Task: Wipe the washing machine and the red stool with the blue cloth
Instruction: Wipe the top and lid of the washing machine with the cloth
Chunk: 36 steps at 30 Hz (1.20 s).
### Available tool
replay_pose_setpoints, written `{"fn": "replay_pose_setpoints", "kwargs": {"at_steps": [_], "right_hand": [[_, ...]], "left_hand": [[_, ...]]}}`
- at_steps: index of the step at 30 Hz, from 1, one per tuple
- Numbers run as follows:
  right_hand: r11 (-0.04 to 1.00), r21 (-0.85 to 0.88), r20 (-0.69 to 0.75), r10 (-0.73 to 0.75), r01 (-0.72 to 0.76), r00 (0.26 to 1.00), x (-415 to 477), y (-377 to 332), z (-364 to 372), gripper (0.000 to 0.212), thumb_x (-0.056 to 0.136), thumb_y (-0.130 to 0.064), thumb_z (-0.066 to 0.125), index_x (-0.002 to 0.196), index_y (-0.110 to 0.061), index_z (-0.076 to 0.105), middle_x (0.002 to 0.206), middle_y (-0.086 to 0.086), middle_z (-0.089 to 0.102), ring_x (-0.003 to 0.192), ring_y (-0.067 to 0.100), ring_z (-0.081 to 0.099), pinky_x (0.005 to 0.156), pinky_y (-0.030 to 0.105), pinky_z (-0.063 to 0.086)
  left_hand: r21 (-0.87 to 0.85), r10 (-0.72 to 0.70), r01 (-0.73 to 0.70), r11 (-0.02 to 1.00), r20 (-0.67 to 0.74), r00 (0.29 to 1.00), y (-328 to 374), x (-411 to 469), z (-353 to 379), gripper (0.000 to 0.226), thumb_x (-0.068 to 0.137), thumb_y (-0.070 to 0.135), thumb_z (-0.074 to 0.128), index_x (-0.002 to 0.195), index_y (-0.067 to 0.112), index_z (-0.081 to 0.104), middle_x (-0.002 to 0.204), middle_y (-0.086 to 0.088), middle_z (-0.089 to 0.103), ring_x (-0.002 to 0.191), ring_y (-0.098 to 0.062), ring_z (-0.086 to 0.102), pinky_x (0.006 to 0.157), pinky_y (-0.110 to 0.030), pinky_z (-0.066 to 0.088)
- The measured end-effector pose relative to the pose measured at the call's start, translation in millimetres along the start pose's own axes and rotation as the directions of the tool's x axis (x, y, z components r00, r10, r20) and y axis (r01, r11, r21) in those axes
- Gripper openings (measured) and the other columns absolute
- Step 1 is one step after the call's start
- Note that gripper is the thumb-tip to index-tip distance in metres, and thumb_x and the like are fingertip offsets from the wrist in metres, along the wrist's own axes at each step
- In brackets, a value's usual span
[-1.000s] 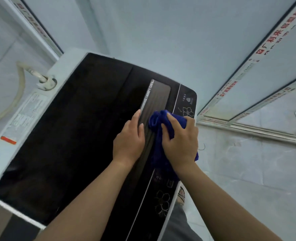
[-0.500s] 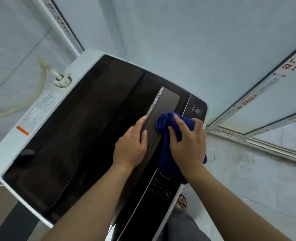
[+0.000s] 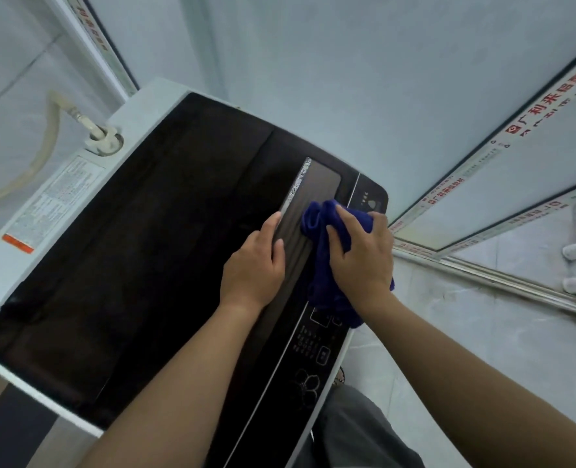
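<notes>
Head view. Washer (image 3: 138, 251): white casing, glossy black lid, front control panel (image 3: 313, 346) with small icons and a flower motif, its print too small to read. Rear label (image 3: 48, 204) carries illegible text and an orange tab. Cloth (image 3: 323, 265), dark blue and bunched, lies on the panel under the right hand (image 3: 361, 258), fingers curled, gripping it. Left hand (image 3: 253, 265) lies flat on the lid, fingers together. Window frame stickers (image 3: 550, 99) show red Chinese characters. Cream hose (image 3: 48, 143); pale tiled floor (image 3: 465, 332).

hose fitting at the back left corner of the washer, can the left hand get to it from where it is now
Probably yes. The left hand lies flat and empty on the dark lid, and nothing stands on the lid between it and the hose fitting. It would likely need a long stretch or a lean forward.
</notes>
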State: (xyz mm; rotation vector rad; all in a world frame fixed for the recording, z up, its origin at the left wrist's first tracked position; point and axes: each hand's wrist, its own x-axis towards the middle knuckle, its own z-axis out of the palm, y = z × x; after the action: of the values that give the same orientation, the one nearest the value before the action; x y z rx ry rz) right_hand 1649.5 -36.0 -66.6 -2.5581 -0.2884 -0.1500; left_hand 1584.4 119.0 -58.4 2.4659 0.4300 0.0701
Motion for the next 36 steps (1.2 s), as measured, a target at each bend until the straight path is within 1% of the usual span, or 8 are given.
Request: {"fn": "replay_pose_setpoints", "kwargs": {"at_steps": [5, 10, 15, 17, 21, 25, 31, 36], "right_hand": [[1.000, -0.003, 0.006, 0.004, -0.004, 1.000, 32.7, -1.1, 3.7, 0.037, 0.092, -0.040, 0.050, 0.127, -0.030, 0.053, 0.119, 0.012, 0.046, 0.094, 0.032, 0.047, 0.072, 0.032, 0.038], [1.000, 0.013, 0.051, 0.014, -0.014, 0.999, 88.9, 4.5, 4.8, 0.037, 0.092, -0.043, 0.046, 0.128, -0.032, 0.051, 0.124, 0.010, 0.041, 0.099, 0.033, 0.045, 0.078, 0.039, 0.043], [0.988, 0.086, 0.141, -0.137, 0.126, 0.980, 118.7, 18.4, -2.5, 0.038, 0.093, -0.042, 0.046, 0.130, -0.034, 0.049, 0.126, 0.009, 0.040, 0.102, 0.031, 0.045, 0.080, 0.035, 0.041], [0.973, 0.115, 0.190, -0.219, 0.199, 0.957, 114.5, 33.6, -10.0, 0.038, 0.093, -0.040, 0.047, 0.131, -0.034, 0.048, 0.127, 0.010, 0.040, 0.101, 0.031, 0.044, 0.080, 0.036, 0.041], [0.942, 0.137, 0.234, -0.331, 0.306, 0.914, 105.3, 71.2, -21.0, 0.038, 0.092, -0.035, 0.052, 0.129, -0.029, 0.051, 0.126, 0.014, 0.042, 0.098, 0.033, 0.046, 0.082, 0.041, 0.044], [0.930, 0.129, 0.318, -0.368, 0.345, 0.874, 122.4, 73.6, -20.1, 0.039, 0.093, -0.037, 0.049, 0.131, -0.030, 0.048, 0.128, 0.012, 0.041, 0.102, 0.029, 0.045, 0.085, 0.040, 0.045], [0.847, 0.107, 0.290, -0.527, 0.520, 0.799, 169.3, 29.8, 2.3, 0.038, 0.094, -0.040, 0.045, 0.129, -0.028, 0.051, 0.120, 0.015, 0.047, 0.087, 0.031, 0.049, 0.067, 0.040, 0.049], [0.832, 0.134, 0.324, -0.551, 0.539, 0.769, 204.7, -9.1, 22.5, 0.040, 0.095, -0.043, 0.040, 0.131, -0.029, 0.049, 0.124, 0.014, 0.044, 0.091, 0.031, 0.048, 0.068, 0.040, 0.050]], "left_hand": [[-0.018, -0.017, 0.017, 1.000, 0.003, 1.000, -0.9, -3.3, -2.3, 0.044, 0.096, 0.034, 0.037, 0.139, 0.033, 0.031, 0.121, -0.002, 0.058, 0.097, -0.024, 0.061, 0.074, -0.045, 0.053], [0.037, -0.053, 0.053, 0.998, -0.007, 0.999, 2.7, -3.9, -1.4, 0.044, 0.096, 0.036, 0.037, 0.139, 0.036, 0.030, 0.115, 0.004, 0.059, 0.090, -0.018, 0.062, 0.069, -0.042, 0.054], [0.145, -0.144, 0.148, 0.978, -0.036, 0.989, 9.5, -5.2, 0.1, 0.044, 0.095, 0.038, 0.036, 0.139, 0.040, 0.030, 0.097, 0.009, 0.057, 0.070, -0.008, 0.056, 0.054, -0.030, 0.049], [0.159, -0.201, 0.211, 0.964, -0.076, 0.977, 15.9, -4.2, 4.9, 0.043, 0.096, 0.037, 0.037, 0.138, 0.039, 0.033, 0.094, 0.009, 0.056, 0.070, -0.009, 0.056, 0.053, -0.031, 0.048], [0.182, -0.268, 0.333, 0.925, -0.309, 0.913, 37.8, -2.3, 26.5, 0.039, 0.094, 0.030, 0.045, 0.133, 0.030, 0.045, 0.102, 0.000, 0.057, 0.090, -0.022, 0.057, 0.074, -0.040, 0.044], [0.104, -0.474, 0.557, 0.824, -0.413, 0.778, 68.7, 17.2, 49.9, 0.043, 0.091, 0.048, 0.046, 0.131, 0.036, 0.045, 0.115, -0.001, 0.053, 0.107, -0.022, 0.048, 0.096, -0.044, 0.024], [0.133, -0.506, 0.613, 0.779, -0.443, 0.740, 69.8, 22.3, 51.9, 0.053, 0.082, 0.061, 0.033, 0.130, 0.042, 0.044, 0.109, 0.003, 0.057, 0.103, -0.021, 0.050, 0.090, -0.039, 0.025], [0.176, -0.479, 0.616, 0.768, -0.480, 0.735, 71.6, 22.5, 56.6, 0.049, 0.085, 0.056, 0.037, 0.130, 0.039, 0.046, 0.104, 0.002, 0.057, 0.097, -0.022, 0.052, 0.087, -0.041, 0.029]]}}
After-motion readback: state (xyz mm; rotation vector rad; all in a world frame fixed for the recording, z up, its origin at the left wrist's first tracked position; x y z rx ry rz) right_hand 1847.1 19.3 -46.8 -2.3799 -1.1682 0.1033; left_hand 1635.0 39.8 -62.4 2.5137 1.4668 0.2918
